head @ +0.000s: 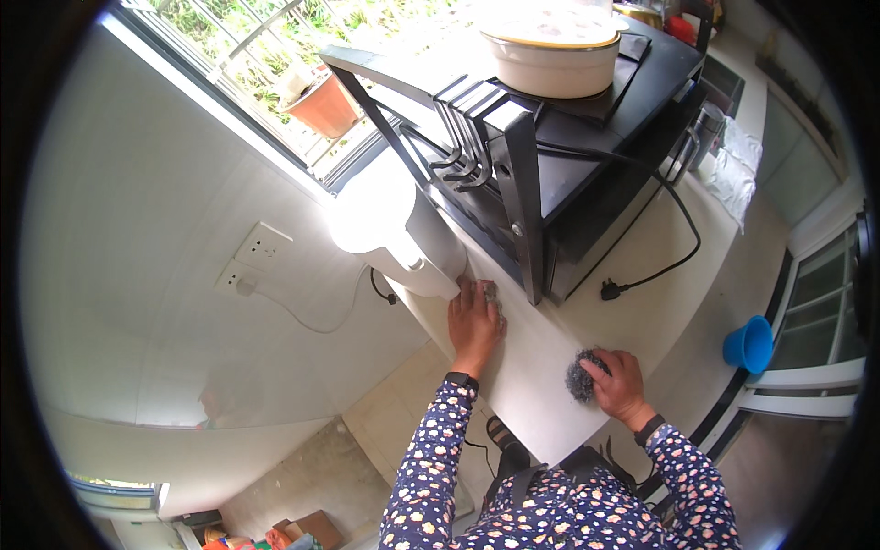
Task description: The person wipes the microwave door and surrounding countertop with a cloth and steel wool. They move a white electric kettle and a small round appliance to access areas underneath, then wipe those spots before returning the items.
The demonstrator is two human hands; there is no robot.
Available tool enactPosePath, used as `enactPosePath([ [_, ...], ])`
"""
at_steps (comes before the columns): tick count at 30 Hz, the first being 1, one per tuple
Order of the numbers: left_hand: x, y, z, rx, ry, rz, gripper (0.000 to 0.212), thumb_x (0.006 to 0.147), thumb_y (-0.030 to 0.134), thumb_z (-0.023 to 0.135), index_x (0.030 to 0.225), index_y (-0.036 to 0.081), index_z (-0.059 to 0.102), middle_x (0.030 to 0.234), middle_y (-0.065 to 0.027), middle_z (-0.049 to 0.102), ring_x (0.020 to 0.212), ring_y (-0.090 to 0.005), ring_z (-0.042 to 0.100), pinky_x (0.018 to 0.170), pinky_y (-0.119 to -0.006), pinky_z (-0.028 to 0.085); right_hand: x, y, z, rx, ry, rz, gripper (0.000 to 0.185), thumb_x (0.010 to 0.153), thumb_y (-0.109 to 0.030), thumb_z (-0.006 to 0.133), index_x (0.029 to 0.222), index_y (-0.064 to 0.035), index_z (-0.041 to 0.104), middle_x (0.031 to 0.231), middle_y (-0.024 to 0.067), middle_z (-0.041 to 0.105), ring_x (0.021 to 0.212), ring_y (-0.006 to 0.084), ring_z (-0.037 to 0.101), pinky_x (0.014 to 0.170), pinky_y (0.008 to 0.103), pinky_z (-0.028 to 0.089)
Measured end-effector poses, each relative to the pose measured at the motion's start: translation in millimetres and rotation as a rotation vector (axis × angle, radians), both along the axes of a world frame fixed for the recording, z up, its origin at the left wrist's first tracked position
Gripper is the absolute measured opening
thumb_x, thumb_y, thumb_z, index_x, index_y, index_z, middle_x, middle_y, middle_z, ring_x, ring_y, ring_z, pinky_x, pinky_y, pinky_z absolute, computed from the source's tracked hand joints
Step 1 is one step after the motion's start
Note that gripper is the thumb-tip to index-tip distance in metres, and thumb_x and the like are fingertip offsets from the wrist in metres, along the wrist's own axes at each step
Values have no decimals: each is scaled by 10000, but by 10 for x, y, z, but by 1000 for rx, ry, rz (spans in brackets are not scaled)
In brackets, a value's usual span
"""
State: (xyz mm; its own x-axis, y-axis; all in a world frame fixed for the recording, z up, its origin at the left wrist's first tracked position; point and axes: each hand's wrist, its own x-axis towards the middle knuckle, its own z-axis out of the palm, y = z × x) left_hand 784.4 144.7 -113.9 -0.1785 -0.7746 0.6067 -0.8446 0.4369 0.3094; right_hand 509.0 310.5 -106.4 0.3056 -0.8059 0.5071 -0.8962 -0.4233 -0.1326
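Note:
My right hand [621,385] grips a dark steel-wool scouring pad [579,377] on the white countertop [543,405], near its front end. Further back, my left hand [474,323] rests on a crumpled greyish cloth or rag [492,302] with a bit of red at its top. That hand is beside the base of a white appliance with a handle, perhaps a kettle or pitcher [440,247]; strong light washes out its upper part. What lies under my left palm is hidden.
A black metal rack [519,206] with hooks [467,172] carries a cream pot [557,65]. A loose black plug [610,289] lies on the counter. Wall sockets [263,247] are at left, a blue bucket [748,345] at right. A metal mug [705,134] stands behind.

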Motion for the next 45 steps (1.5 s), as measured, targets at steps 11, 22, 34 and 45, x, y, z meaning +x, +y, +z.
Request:
enactPosePath([
  [11,-25,45,158,23,-74,-22,548,834,197,645,1346,52,516,1439,-257,470,1338,-397,462,999,-483,440,-64,119,-90,-58,-20,19,607,683,-87,685,1262,-259,634,1241,39,600,1027,290,546,893,411,463],
  [22,40,179,156,90,-112,-158,583,836,200,661,1380,55,510,1454,-223,434,1384,-433,383,1051,-511,430,-181,104,-417,-29,-52,77,559,706,-86,670,1242,-242,640,1216,47,613,1003,303,548,878,425,466],
  [34,-121,-440,149,-8,-3,-144,496,812,148,676,1283,37,570,1452,-197,429,1437,-470,284,1172,-527,307,-104,103,-144,5,16,91,285,822,-158,641,1097,-82,651,1061,141,653,1010,340,615,902,489,474],
  [45,-132,13,-190,5,-27,-185,577,835,223,684,1378,87,542,1468,-210,447,1310,-470,440,1082,-520,403,-194,131,-316,133,-30,131,370,903,-156,613,1256,-49,586,1230,162,606,1161,340,561,1043,471,413],
])
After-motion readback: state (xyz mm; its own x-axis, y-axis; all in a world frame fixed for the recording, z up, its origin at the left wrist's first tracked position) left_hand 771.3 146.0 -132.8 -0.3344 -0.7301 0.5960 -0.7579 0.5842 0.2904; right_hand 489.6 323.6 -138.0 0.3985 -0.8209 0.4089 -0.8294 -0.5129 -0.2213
